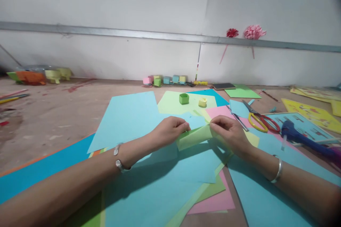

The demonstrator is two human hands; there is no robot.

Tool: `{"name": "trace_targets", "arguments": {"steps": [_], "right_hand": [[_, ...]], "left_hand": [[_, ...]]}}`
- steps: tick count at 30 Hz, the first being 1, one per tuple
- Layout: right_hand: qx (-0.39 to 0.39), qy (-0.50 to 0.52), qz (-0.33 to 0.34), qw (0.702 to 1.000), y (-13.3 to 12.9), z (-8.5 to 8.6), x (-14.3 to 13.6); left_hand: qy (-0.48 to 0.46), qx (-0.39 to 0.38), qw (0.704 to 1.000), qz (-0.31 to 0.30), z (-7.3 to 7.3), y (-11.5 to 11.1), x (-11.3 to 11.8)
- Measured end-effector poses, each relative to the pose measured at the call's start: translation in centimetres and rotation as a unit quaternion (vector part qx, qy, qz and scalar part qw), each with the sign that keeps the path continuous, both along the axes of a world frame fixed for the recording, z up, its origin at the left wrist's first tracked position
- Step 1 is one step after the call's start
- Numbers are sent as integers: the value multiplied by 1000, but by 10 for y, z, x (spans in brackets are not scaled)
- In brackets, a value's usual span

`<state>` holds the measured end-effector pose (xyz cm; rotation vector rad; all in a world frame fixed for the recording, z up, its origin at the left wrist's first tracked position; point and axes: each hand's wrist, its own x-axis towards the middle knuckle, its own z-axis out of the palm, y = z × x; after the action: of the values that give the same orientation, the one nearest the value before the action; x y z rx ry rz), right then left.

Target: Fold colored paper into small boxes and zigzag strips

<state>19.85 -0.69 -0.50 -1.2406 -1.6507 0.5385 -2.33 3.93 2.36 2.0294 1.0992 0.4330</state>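
Observation:
A folded strip of light green paper (195, 137) is stretched between my hands, just above sheets of light blue paper (160, 184). My left hand (172, 129) pinches the strip's left end between thumb and fingers. At the other end, the fingertips of my right hand (230, 133) are closed on its upper corner. Beyond my hands, a small green paper box (183, 98) and a small pale yellow paper piece (202, 102) stand on a pale green sheet (170, 101).
Right of my right hand lie scissors (261, 120) with red and yellow handles, a thin cutter (239, 118) and a blue glue gun (295, 131). Small folded paper pieces (166, 80) line the wall. Pencils (14, 97) and an orange paper piece (31, 77) are at left.

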Motion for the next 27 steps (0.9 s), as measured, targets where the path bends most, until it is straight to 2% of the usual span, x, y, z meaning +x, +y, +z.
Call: {"name": "trace_targets", "arguments": {"steps": [7,13,22,27], "right_hand": [[-13,3,-21,1000,1,-3,-1],[-29,-22,-29,999,1,-3,-4],[-57,-140,-3,989,-2,-7,-7],[-37,-222,7,974,-7,-8,-13]], "left_hand": [[31,1,999,-26,0,-3,-1],[58,26,998,-8,-1,-1,0],[122,29,991,-53,-3,8,-4],[137,57,988,-44,-7,5,-3]]}}
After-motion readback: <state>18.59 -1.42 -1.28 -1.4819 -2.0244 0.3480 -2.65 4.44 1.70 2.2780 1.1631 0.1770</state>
